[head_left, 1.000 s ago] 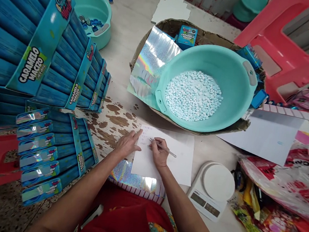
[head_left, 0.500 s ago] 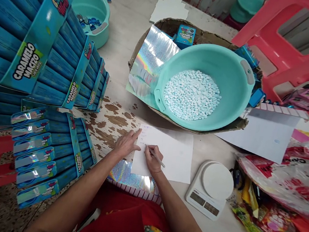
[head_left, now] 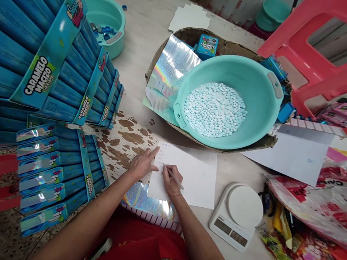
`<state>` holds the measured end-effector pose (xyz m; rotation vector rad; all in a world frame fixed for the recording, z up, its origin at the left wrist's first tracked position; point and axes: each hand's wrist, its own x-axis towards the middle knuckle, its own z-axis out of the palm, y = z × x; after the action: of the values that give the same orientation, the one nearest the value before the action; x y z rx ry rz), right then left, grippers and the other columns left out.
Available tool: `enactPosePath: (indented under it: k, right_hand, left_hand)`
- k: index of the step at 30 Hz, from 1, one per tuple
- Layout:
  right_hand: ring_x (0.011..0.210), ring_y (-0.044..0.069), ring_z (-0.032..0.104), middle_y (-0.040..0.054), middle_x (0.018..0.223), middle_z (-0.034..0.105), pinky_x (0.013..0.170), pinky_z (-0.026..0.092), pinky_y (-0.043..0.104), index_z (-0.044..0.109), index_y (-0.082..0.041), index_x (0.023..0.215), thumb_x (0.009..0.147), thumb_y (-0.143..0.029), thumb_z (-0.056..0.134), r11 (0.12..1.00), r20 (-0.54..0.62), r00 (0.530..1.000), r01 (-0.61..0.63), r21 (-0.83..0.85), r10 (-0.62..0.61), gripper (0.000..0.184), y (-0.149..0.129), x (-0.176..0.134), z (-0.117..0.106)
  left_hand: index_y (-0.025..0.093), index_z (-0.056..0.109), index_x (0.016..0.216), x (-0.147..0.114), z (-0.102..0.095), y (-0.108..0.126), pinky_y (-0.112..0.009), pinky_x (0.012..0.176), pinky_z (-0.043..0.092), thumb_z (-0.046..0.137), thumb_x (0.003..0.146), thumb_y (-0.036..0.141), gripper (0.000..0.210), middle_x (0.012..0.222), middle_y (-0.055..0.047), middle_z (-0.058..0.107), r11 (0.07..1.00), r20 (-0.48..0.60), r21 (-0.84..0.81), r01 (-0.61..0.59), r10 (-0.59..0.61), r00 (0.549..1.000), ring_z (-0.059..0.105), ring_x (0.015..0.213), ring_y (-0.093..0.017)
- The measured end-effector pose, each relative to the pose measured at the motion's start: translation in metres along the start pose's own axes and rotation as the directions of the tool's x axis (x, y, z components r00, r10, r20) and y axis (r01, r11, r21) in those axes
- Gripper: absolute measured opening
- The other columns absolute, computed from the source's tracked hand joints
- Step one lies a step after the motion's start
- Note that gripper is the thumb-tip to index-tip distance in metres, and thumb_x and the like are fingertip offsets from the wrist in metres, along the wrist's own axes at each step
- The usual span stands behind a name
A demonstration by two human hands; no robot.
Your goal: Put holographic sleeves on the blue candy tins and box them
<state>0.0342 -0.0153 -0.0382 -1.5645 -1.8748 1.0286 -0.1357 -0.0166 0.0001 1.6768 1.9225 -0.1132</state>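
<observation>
A sheet of white paper [head_left: 198, 176] lies on the table in front of me, with a short column of handwriting at its upper left. My right hand [head_left: 172, 180] grips a slim pen [head_left: 176, 178], its tip at the lowest written line. Flat at the sheet's left edge rests my left hand [head_left: 142, 163], its fingers apart and holding nothing. Under the paper's lower left a shiny holographic sheet [head_left: 149, 200] shows. Beyond the paper, a turquoise basin [head_left: 258, 102] holds many small pale-blue candies [head_left: 215, 109] and sits in a torn cardboard tray [head_left: 179, 34].
Stacked blue candy boxes [head_left: 46, 74] tower at the left. A white kitchen scale [head_left: 235, 214] stands right of the paper, beside plastic bags [head_left: 315, 204] of wrappers. A smaller turquoise tub [head_left: 118, 36] is at the back left, a pink stool [head_left: 299, 40] at the back right.
The whole view has shifted slightly down in the picture. My right hand stays at the same written line with the pen, and my left hand keeps its place on the paper's edge.
</observation>
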Motion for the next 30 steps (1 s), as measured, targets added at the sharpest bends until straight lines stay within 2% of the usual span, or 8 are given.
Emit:
enactPosePath:
  k: [7, 23, 30]
  right_hand:
    - [0.07, 0.018, 0.065, 0.003, 0.077, 0.068, 0.064, 0.048, 0.029, 0.057, -0.02, 0.086, 0.085, -0.038, 0.048, 1.0, 0.008, 1.0, -0.029, 0.002, 0.029, 0.02, -0.0022, -0.0001, -0.0012]
    - [0.068, 0.016, 0.064, 0.0026, 0.078, 0.068, 0.063, 0.048, 0.028, 0.058, -0.021, 0.083, 0.085, -0.037, 0.045, 0.996, -0.028, 0.998, 0.049, -0.068, -0.051, 0.021, 0.0009, 0.0019, 0.0022]
    - [0.067, 0.016, 0.063, 0.0016, 0.075, 0.066, 0.062, 0.047, 0.027, 0.057, -0.021, 0.081, 0.084, -0.036, 0.047, 0.997, -0.017, 0.998, 0.054, -0.061, -0.055, 0.018, 0.0022, 0.0017, 0.0016]
  left_hand:
    - [0.03, 0.015, 0.143, 0.0007, 0.003, -0.0017, -0.031, 0.079, 0.042, 0.062, 0.072, 0.053, 0.087, 0.114, -0.007, 0.051, 1.0, -0.017, 0.011, -0.011, 0.011, 1.0, 0.052, 0.103, -0.025]
    - [0.032, 0.015, 0.142, -0.0001, -0.0013, 0.0016, -0.031, 0.083, 0.041, 0.062, 0.073, 0.049, 0.086, 0.114, -0.007, 0.051, 1.0, 0.011, 0.01, 0.01, -0.01, 1.0, 0.05, 0.106, -0.025]
    - [0.03, 0.016, 0.142, -0.0003, 0.0012, 0.0003, -0.03, 0.08, 0.042, 0.062, 0.073, 0.05, 0.085, 0.112, -0.007, 0.051, 1.0, -0.018, 0.019, -0.007, 0.008, 1.0, 0.051, 0.103, -0.024]
